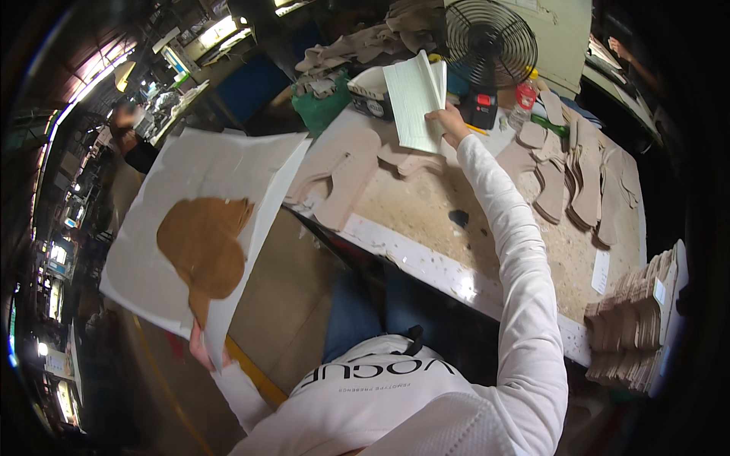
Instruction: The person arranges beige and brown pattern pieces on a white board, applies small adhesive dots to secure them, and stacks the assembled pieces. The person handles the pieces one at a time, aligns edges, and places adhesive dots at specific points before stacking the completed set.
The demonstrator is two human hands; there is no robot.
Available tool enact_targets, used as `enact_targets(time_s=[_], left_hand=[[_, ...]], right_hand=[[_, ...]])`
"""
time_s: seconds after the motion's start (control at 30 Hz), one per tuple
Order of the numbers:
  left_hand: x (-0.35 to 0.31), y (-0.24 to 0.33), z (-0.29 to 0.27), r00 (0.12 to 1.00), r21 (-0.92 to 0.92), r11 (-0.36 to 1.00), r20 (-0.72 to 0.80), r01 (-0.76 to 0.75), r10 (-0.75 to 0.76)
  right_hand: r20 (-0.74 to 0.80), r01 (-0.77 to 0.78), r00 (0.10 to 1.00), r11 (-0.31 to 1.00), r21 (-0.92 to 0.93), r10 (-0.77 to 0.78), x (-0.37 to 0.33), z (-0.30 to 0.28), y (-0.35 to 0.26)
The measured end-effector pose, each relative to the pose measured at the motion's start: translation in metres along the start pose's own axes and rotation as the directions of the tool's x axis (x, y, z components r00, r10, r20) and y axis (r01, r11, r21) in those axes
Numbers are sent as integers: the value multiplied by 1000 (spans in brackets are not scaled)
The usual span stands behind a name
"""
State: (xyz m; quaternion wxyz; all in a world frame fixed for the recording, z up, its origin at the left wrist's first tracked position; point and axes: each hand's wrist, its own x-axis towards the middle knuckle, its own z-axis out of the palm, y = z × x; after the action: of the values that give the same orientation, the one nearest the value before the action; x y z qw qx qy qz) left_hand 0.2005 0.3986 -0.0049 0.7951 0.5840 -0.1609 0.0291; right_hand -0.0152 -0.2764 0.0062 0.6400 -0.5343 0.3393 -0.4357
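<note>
My left hand (201,348) is closed on the lower corner of a large white sheet (220,163), held up off the table's left side. On the sheet lie brown leather-like cut pieces (204,247) with rounded lobes, their narrow end reaching down to my fingers. Stretched out over the far side of the table, my right hand (452,125) grips the edge of a pale green ruled pad (414,102), its pages partly fanned. Beige cut pieces (350,171) rest on the table just left of the pad.
On the speckled table (426,216) stand a black fan (490,44), a plastic bottle (523,100) and a black device (481,110). More beige pieces (582,171) lie right; a thick stack (631,319) sits by the right edge. A green bag (319,106) stands beyond. Another person (131,140) is at far left.
</note>
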Motion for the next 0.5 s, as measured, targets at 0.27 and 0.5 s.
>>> enact_targets(time_s=[0.27,0.5], left_hand=[[4,-12,-54,955,723,657,17,-216,296],[30,-15,-30,958,789,582,30,-198,285]], right_hand=[[314,-231,916,969,-89,248,-16,-21,-14],[106,-191,980,942,276,168,57,5,-18]])
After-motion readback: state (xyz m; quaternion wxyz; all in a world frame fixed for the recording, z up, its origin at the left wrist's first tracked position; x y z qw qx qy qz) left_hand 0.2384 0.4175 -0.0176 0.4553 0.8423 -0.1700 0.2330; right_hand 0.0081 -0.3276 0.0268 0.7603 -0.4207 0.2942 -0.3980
